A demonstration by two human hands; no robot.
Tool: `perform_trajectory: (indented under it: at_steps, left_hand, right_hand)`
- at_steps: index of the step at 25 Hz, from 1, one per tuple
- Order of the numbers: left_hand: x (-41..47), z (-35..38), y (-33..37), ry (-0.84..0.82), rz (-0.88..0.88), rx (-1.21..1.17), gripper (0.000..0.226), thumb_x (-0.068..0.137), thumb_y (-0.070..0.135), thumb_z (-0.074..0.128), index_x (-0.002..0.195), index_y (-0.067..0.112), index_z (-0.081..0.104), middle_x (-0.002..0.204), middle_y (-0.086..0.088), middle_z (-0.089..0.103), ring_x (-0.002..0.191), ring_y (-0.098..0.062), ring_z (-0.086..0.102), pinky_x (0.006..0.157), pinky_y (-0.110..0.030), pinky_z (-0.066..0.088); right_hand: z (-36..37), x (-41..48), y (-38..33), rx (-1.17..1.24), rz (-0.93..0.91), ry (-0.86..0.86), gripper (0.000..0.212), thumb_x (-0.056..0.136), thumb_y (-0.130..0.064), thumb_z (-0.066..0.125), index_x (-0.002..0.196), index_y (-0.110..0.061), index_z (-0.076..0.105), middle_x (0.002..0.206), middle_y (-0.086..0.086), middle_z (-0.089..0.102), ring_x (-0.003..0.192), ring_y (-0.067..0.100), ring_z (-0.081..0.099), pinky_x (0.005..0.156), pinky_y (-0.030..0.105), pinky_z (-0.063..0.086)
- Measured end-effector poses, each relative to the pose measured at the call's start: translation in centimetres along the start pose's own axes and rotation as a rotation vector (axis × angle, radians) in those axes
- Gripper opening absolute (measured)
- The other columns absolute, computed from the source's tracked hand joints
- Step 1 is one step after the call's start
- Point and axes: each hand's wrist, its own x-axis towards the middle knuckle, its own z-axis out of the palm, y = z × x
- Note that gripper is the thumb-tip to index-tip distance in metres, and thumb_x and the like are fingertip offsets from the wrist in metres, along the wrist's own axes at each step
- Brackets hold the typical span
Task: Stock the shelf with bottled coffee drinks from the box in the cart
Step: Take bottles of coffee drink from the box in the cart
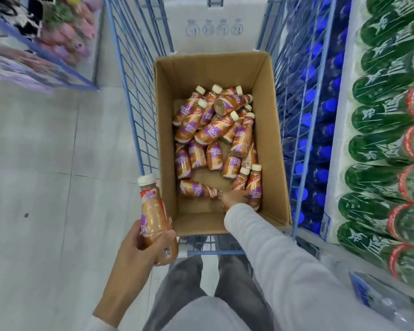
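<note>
An open cardboard box (270, 130) stands in a blue wire cart (139, 130) and holds several brown-and-purple coffee bottles (213, 130) with cream caps, most lying jumbled. My left hand (141, 242) grips one coffee bottle (153, 211) upright, outside the cart's left side. My right hand (234, 198) reaches down into the box's near end, its fingers wrapped round an upright bottle (254, 185) at the right wall. A second upright bottle (241, 179) stands just beside it. Another bottle (196, 189) lies on its side to the left of my right hand.
Shelves on the right carry blue-capped water bottles (320, 111) and shrink-wrapped green bottles (382, 130). A white carton (215, 27) stands at the cart's far end. A blue rack of pink and purple goods (58, 44) is at the upper left. Grey tiled floor (46, 163) lies to the left.
</note>
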Motion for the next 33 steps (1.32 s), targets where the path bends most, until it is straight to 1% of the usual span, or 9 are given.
perform_trajectory:
  at_steps: [4,10,17,19,21,24,28,31,33]
  left_hand:
    - [0.3,0.2,-0.9,0.021,-0.028,-0.004,0.066,0.055,0.068,0.071,0.115,0.046,0.054,0.103,0.016,0.068,0.092,-0.012,0.067,0.052,-0.012,0.050]
    - [-0.5,0.5,-0.3,-0.066,0.031,0.014,0.062,0.062,0.059,0.074,0.118,0.036,0.056,0.107,0.011,0.069,0.092,-0.011,0.068,0.057,-0.014,0.053]
    - [-3.1,1.2,5.9,-0.267,0.290,0.088,0.058,0.067,0.056,0.082,0.119,0.038,0.062,0.108,0.009,0.074,0.088,-0.008,0.073,0.064,-0.022,0.059]
    - [-4.2,2.2,8.1,-0.325,0.374,0.107,0.062,0.070,0.053,0.086,0.123,0.036,0.060,0.112,0.007,0.073,0.084,-0.003,0.072,0.063,-0.023,0.059]
    - [-6.0,3.7,10.1,-0.386,0.480,0.173,0.076,0.064,0.063,0.087,0.130,0.038,0.057,0.116,0.010,0.072,0.089,-0.003,0.072,0.078,-0.032,0.060]
    - [-10.4,6.5,11.9,-0.484,0.609,0.257,0.075,0.056,0.070,0.081,0.122,0.043,0.061,0.113,0.013,0.073,0.102,-0.010,0.069,0.097,-0.042,0.054]
    - [-18.7,11.3,11.0,-0.710,0.845,0.315,0.041,0.062,0.058,0.080,0.098,0.041,0.070,0.089,0.004,0.077,0.076,-0.011,0.072,0.067,-0.014,0.054]
    - [-24.9,14.4,8.1,-0.840,0.935,0.352,0.046,0.060,0.057,0.080,0.097,0.032,0.071,0.083,-0.001,0.075,0.073,-0.017,0.070,0.070,-0.023,0.057]
    - [-29.3,16.3,5.1,-0.925,0.945,0.366,0.049,0.057,0.059,0.082,0.100,0.036,0.072,0.087,0.000,0.077,0.082,-0.024,0.074,0.078,-0.042,0.062]
  right_hand:
    - [3.0,1.6,0.7,0.013,-0.050,0.148,0.081,0.091,-0.015,0.068,0.148,-0.008,0.011,0.146,0.027,0.042,0.129,0.043,0.050,0.105,0.048,0.041]
    - [0.1,-1.4,0.6,0.104,-0.110,0.022,0.087,0.095,-0.018,0.066,0.156,-0.004,0.005,0.154,0.020,0.034,0.139,0.038,0.041,0.115,0.043,0.036]
    - [-9.2,-15.7,5.2,0.426,-0.551,-0.001,0.050,0.091,-0.036,0.069,0.129,-0.027,0.037,0.119,-0.006,0.060,0.095,0.006,0.059,0.070,0.008,0.044]
    - [-11.6,-19.6,7.3,0.530,-0.620,0.045,0.048,0.091,-0.037,0.071,0.124,-0.028,0.038,0.116,-0.007,0.061,0.097,0.004,0.061,0.072,0.013,0.048]
    - [-13.8,-23.1,9.8,0.635,-0.679,0.108,0.049,0.089,-0.036,0.074,0.121,-0.031,0.037,0.112,-0.006,0.066,0.096,0.005,0.065,0.078,0.021,0.049]
    - [-16.9,-28.3,14.5,0.838,-0.755,0.243,0.055,0.084,-0.038,0.079,0.120,-0.033,0.038,0.099,-0.015,0.069,0.081,-0.011,0.064,0.067,0.009,0.046]
    - [-20.3,-33.2,23.3,1.053,-0.793,0.440,0.053,0.079,-0.046,0.078,0.118,-0.049,0.042,0.096,-0.039,0.066,0.084,-0.017,0.063,0.068,0.002,0.044]
    - [-21.9,-35.1,31.2,1.171,-0.838,0.595,0.046,0.086,-0.028,0.079,0.115,-0.048,0.048,0.097,-0.033,0.068,0.086,-0.010,0.066,0.070,0.007,0.048]
    - [-22.5,-36.7,37.1,1.231,-0.850,0.643,0.046,0.086,-0.030,0.078,0.114,-0.051,0.047,0.097,-0.028,0.068,0.087,-0.004,0.067,0.075,0.015,0.053]
